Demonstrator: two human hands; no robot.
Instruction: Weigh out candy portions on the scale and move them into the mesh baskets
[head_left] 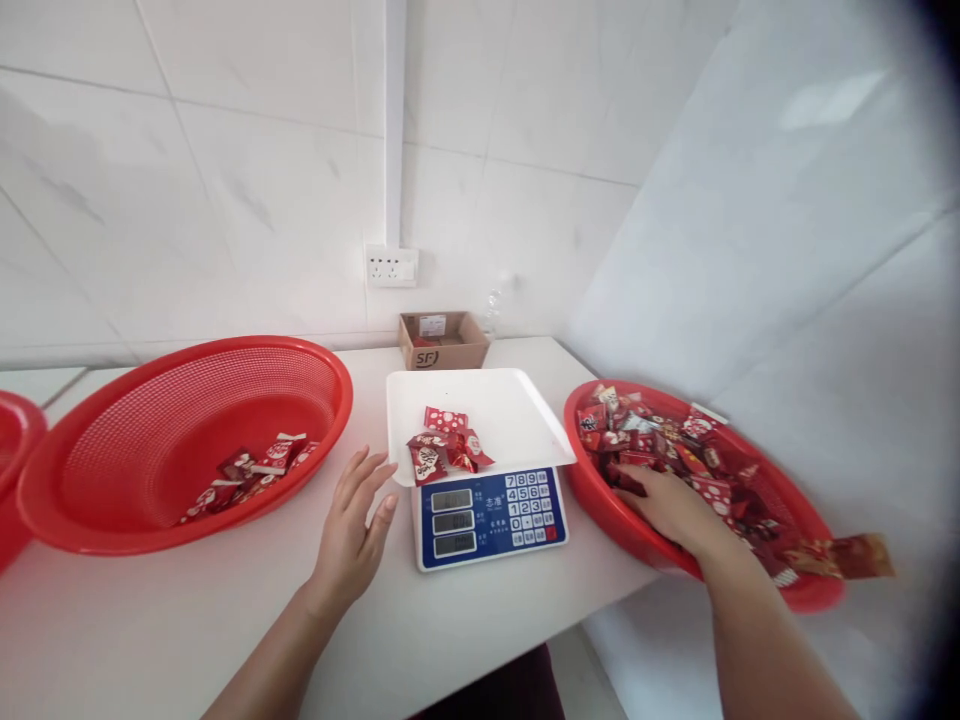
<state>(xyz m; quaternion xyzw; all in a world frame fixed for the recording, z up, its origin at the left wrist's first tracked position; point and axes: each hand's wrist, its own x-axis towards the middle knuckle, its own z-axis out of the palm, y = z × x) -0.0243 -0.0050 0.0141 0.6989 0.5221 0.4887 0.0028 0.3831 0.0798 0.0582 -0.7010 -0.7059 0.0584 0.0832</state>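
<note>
My left hand (352, 535) hovers over the table just left of the weighing scale (491, 520), fingers apart and nothing in them. On the scale's white pan (510, 415), a few red wrapped candies (446, 445) lie toward the left front corner. My right hand (667, 510) reaches into the red basket (611, 520) on the right, which is full of wrapped candies (709, 455). Its fingertips are among the candies and partly hidden, so whether they grip one is unclear. The scale's blue panel has displays and number keys facing me.
A large red basket (187, 360) on the left holds several candies (255, 475). Part of another red basket (15, 440) shows at the far left edge. Behind the scale stand a small cardboard box (450, 355) and a clear plastic bottle (493, 310). A wall rises close on the right.
</note>
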